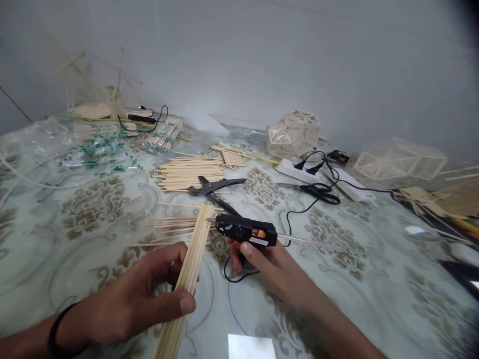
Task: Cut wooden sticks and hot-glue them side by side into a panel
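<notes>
My left hand (149, 289) is closed around a flat strip of wooden sticks (190, 259) lying side by side, tilted with its far end up and to the right. In my right hand (262, 262) is a black glue gun (245, 230) with an orange trigger, my fingers wrapped round its handle. The gun's metal nozzle points left and meets or nearly meets the strip near its far end; contact is hard to tell. A clear glue stick (299, 240) juts from the gun's rear. Behind the gun lie dark pliers (215, 187), partly hidden by it.
Loose wooden sticks (190, 172) lie in a pile beyond the strip. A white power strip (299, 171) with black cords and black scissors (320, 192) sit to the right. Stick-frame models (294, 133) stand at the back. Plastic wrappers (101, 149) cover the left. A white piece (251, 346) lies in front.
</notes>
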`<state>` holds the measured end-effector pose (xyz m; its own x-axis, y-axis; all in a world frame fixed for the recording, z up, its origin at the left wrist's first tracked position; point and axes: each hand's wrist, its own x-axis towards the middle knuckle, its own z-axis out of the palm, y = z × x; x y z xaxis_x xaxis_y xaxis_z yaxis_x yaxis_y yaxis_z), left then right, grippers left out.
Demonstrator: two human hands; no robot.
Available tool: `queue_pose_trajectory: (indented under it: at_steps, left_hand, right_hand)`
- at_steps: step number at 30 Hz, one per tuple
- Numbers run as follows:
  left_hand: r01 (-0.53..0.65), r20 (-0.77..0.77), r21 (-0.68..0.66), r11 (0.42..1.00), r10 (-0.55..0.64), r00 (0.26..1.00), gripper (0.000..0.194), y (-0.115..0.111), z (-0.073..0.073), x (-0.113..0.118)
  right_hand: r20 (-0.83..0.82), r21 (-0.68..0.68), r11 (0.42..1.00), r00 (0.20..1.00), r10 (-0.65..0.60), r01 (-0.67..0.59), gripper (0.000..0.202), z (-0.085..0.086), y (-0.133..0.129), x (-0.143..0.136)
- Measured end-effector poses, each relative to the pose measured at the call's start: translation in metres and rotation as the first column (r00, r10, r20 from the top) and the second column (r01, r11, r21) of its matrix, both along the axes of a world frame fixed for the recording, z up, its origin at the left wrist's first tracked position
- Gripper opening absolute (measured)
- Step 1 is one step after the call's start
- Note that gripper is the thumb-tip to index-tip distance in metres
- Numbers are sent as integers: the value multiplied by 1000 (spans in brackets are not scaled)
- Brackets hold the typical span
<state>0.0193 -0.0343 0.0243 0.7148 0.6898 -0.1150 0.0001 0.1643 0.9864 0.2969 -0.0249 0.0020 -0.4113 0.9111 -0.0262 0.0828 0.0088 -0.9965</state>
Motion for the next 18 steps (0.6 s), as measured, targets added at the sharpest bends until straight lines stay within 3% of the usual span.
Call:
queue_pose_trajectory:
  at_steps: [18]
  left_hand:
    - [22, 45, -46, 999, -20, 999, 33, -1, -4, -4]
  right_hand:
    - [67, 18, 1000, 998, 22, -23, 49, 9, -3, -3]
